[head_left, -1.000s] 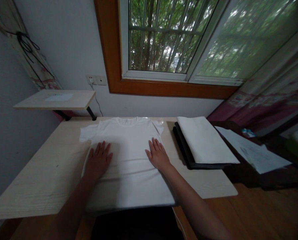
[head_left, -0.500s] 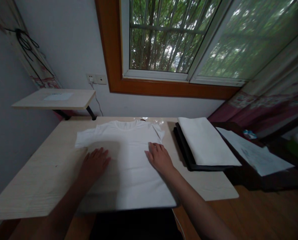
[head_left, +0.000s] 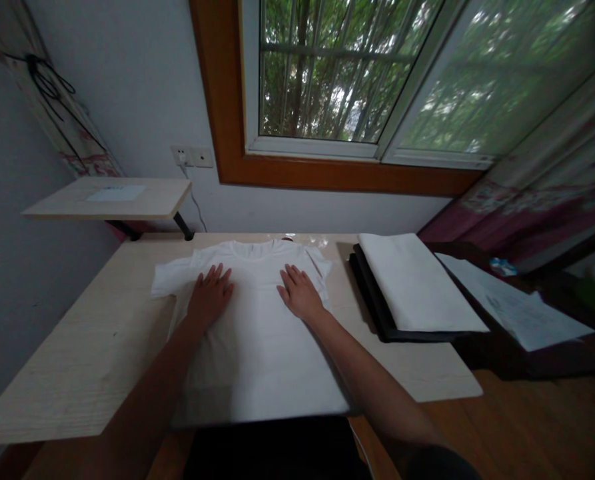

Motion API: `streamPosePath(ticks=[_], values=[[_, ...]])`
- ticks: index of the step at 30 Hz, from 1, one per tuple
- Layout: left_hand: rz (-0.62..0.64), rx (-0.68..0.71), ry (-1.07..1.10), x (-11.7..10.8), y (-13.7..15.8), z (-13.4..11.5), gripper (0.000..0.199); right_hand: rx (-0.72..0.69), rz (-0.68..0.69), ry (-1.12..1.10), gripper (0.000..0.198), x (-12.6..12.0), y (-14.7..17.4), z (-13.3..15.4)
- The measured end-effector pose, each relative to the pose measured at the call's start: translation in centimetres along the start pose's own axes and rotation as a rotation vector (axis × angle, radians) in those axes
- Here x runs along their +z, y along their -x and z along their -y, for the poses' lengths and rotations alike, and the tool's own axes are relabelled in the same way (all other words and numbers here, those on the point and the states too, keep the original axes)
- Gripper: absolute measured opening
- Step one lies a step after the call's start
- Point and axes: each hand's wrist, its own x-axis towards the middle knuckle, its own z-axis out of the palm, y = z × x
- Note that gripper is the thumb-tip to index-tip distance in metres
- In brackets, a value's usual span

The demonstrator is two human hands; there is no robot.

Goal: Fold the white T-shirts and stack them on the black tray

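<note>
A white T-shirt (head_left: 262,333) lies spread on the pale wooden table (head_left: 82,340), its neckline toward the wall and its hem at the front edge. Flat on the left part of its chest rests my left hand (head_left: 211,297), fingers stretched out. My right hand (head_left: 300,292) lies palm down on the right part of the chest, just inside the sleeve, with its fingers apart. Neither hand grips the cloth. The left sleeve is spread outward, while the right sleeve looks creased against the body of the shirt.
Right of the shirt, folded white cloth (head_left: 417,287) lies on a black stack (head_left: 372,300). A raised shelf (head_left: 162,200) stands at the back left with a paper on it. Beyond the table's right side is a printed sheet (head_left: 517,303). The window (head_left: 347,80) is behind.
Both hands have slid up the shirt toward the neckline and somewhat closer together. The shirt's left edge by my left arm has shifted inward.
</note>
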Motion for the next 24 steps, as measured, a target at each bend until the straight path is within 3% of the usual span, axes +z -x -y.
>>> streamPosePath(ticks=[15,24], values=[[0.039,-0.006,-0.044,-1.4,4.8,3.0,0.057,-0.017,0.026,-0.011,0.056,-0.1,1.8,3.8],[0.067,-0.015,-0.054,-1.8,5.6,3.5,0.058,0.167,-0.044,0.166,0.054,-2.3,2.7,-0.3]])
